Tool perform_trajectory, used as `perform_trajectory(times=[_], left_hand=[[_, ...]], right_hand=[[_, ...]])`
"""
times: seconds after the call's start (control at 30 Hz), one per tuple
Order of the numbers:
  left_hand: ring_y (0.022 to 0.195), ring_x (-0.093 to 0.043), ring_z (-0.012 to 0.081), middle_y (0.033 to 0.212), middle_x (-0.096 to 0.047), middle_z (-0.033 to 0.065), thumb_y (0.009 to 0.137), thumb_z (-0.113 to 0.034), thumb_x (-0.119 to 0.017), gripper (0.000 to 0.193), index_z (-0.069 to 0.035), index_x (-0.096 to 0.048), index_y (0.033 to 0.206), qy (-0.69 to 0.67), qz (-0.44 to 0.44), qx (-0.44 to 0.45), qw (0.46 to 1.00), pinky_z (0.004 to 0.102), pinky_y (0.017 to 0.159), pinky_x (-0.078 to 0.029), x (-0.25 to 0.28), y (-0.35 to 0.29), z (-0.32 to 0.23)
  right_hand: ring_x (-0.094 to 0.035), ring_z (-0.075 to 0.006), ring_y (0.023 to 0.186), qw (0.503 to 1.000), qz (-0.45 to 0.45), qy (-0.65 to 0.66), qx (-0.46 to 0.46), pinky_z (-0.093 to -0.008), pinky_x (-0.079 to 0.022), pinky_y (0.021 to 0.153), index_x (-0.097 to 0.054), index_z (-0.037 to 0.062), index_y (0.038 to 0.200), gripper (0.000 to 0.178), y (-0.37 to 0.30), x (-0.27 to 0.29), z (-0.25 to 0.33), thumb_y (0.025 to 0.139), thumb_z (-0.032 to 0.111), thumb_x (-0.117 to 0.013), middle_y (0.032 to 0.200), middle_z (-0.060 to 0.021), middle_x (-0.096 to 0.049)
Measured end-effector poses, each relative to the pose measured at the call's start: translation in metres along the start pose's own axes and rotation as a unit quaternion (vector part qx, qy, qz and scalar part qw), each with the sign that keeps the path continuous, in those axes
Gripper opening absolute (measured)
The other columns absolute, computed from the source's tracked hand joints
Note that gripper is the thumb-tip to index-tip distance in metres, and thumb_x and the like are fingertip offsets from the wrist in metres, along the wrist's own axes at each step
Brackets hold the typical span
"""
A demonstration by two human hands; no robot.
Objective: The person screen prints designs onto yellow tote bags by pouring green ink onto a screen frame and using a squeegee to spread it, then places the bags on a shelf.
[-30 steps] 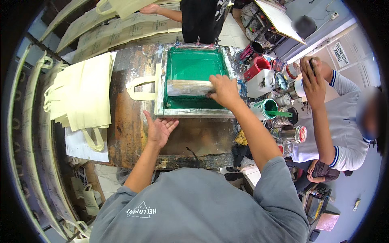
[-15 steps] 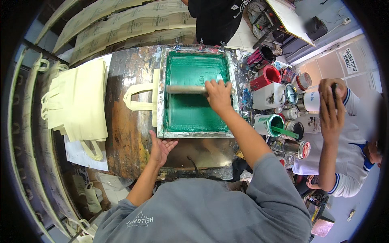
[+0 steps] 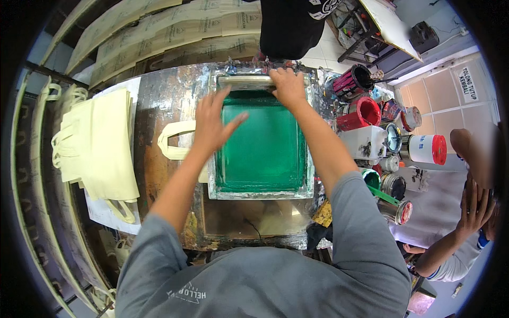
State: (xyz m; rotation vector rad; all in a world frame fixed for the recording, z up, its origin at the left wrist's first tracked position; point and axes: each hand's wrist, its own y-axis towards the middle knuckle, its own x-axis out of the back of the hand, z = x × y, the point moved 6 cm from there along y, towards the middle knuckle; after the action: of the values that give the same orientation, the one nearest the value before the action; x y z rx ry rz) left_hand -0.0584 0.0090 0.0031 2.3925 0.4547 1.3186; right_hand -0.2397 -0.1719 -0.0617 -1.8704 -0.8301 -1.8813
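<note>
A screen-printing frame coated with green ink lies on the worktable. Across its far end rests a long squeegee. My right hand is closed over the squeegee's right part. Above the frame's left side is my left hand, fingers spread and a little blurred, its fingertips near the squeegee's left end; no hold on it shows. From under the frame's left edge a pale yellow tote bag sticks out, its loop handle on the table.
Left of the frame lies a stack of pale yellow bags. Paint cans, among them a red one, crowd the table's right side. Drying racks hold printed bags. One person stands across the table; another is at the right.
The squeegee, with my right hand on it, has gone from mid-screen to the far end. My left hand has risen from below the frame to its upper left. The view has shifted slightly.
</note>
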Motion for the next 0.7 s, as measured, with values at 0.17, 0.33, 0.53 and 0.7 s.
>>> perform_trajectory(times=[0.17,0.33,0.53,0.7], left_hand=[[0.098,-0.064,0.0352,0.099,-0.068,0.013,0.091,-0.067,-0.069,0.062,-0.007,-0.071,0.104,0.175,0.058,-0.042,0.982,0.0483,0.09,-0.052,-0.105,0.076,0.05],[0.08,-0.064,0.0308,0.083,-0.064,0.0072,0.086,-0.068,-0.072,0.059,-0.01,-0.064,0.082,0.183,0.018,-0.082,0.98,0.0445,0.07,-0.052,-0.101,0.026,0.036],[0.076,-0.058,0.0284,0.08,-0.057,0.006,0.082,-0.065,-0.077,0.056,-0.011,-0.059,0.079,0.165,0.026,-0.082,0.983,0.0436,0.067,-0.047,-0.066,-0.06,-0.005],[0.076,-0.057,0.0286,0.081,-0.055,0.0066,0.081,-0.064,-0.078,0.056,-0.012,-0.059,0.081,0.133,0.056,-0.07,0.987,0.0437,0.068,-0.045,-0.039,-0.139,-0.042]], right_hand=[[-0.068,-0.0279,0.109,1.0,-0.023,0.02,0.006,-0.0454,-0.05,0.089,-0.061,0.0163,0.125,0.058,-0.005,-0.002,0.0,0.075,0.026,-0.091,0.114,-0.004,-0.069],[-0.067,-0.0285,0.107,1.0,-0.007,0.022,0.01,-0.0471,-0.049,0.087,-0.061,0.0163,0.118,0.052,-0.053,0.002,0.018,0.076,0.026,-0.09,0.111,-0.004,-0.068],[-0.064,-0.0272,0.104,0.999,0.032,0.031,0.01,-0.0466,-0.046,0.083,-0.061,0.0177,0.121,0.051,-0.14,0.019,0.059,0.079,0.027,-0.088,0.109,-0.004,-0.065],[-0.063,-0.0278,0.099,0.999,0.025,0.048,0.002,-0.0453,-0.045,0.082,-0.062,0.0162,0.115,0.052,-0.229,0.04,0.096,0.072,0.024,-0.091,0.103,-0.0035,-0.064]])
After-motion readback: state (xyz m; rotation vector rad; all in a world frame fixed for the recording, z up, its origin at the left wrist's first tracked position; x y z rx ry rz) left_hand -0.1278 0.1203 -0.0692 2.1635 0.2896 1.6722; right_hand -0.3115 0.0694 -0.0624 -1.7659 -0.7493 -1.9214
